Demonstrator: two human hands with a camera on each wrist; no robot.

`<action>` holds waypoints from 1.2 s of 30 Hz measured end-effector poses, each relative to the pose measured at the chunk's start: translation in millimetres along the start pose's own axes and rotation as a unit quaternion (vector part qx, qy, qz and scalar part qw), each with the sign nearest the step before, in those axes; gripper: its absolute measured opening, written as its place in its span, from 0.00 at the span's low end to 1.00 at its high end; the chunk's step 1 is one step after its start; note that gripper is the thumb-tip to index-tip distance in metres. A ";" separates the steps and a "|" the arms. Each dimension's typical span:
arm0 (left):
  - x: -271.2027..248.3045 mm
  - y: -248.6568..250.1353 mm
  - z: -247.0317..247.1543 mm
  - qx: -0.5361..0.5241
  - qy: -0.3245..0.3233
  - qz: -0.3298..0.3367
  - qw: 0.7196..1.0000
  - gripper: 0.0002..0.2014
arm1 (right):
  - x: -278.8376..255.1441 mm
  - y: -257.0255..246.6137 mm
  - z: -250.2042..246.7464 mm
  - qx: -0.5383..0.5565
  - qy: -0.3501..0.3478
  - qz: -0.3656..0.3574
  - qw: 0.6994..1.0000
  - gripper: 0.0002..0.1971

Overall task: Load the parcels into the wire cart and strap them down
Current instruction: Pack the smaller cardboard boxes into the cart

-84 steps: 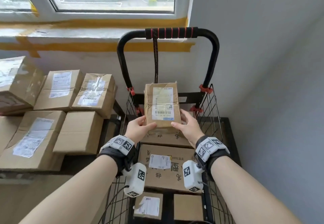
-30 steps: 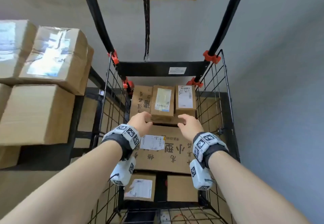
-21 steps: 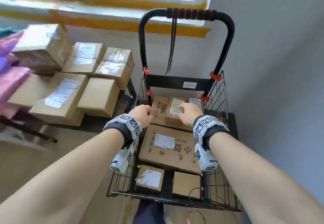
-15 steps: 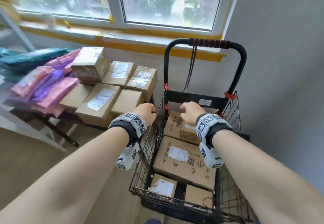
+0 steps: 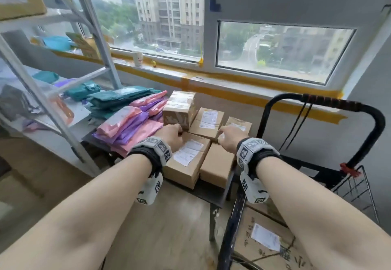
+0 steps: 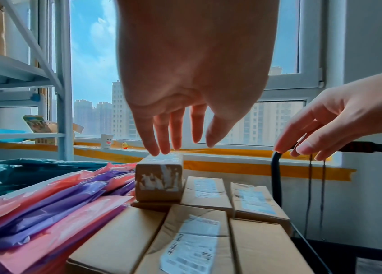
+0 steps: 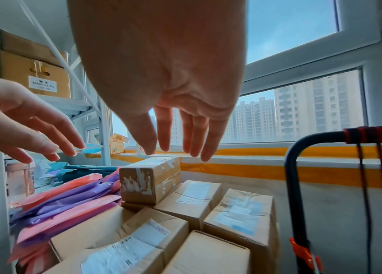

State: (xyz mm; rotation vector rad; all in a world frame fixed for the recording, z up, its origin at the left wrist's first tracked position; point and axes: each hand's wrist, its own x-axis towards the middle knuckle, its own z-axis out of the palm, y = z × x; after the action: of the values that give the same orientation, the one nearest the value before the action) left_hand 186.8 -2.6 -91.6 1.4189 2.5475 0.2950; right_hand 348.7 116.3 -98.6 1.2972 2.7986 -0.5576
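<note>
Both hands empty, fingers spread, above the small brown tape-patched cardboard parcel topping the bench stack beside the black wire cart. Likely light, rigid; glossy tape may slip. Grip opposite side faces.

A wide window gave grey daylight and a view of tower blocks. Below it ran a yellow-taped sill holding what seemed a paper cup. Left of the window stood pale metal shelving.
</note>
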 end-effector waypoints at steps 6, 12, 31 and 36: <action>77.7 -72.4 -14.7 -0.045 -0.007 0.009 0.999 0.19 | 81.0 -54.7 15.7 -0.005 -0.029 0.047 0.998 0.22; 160.4 -121.8 -15.6 -0.102 -0.031 0.013 0.994 0.17 | 152.0 -92.8 35.1 0.046 -0.039 0.094 0.994 0.19; 266.0 -128.1 42.5 -0.428 -0.082 -0.031 0.899 0.24 | 257.1 -82.3 82.9 0.440 0.067 0.205 0.872 0.30; 246.2 -93.8 29.8 -0.448 -0.062 0.001 0.892 0.26 | 227.5 -61.4 61.2 0.471 0.109 0.173 0.858 0.36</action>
State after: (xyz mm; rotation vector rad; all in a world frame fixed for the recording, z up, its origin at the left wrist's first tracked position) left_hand -7.6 161.2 -166.9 1.0029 1.8497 1.1506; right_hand 145.0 228.1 -171.6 2.0137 2.3173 -2.0017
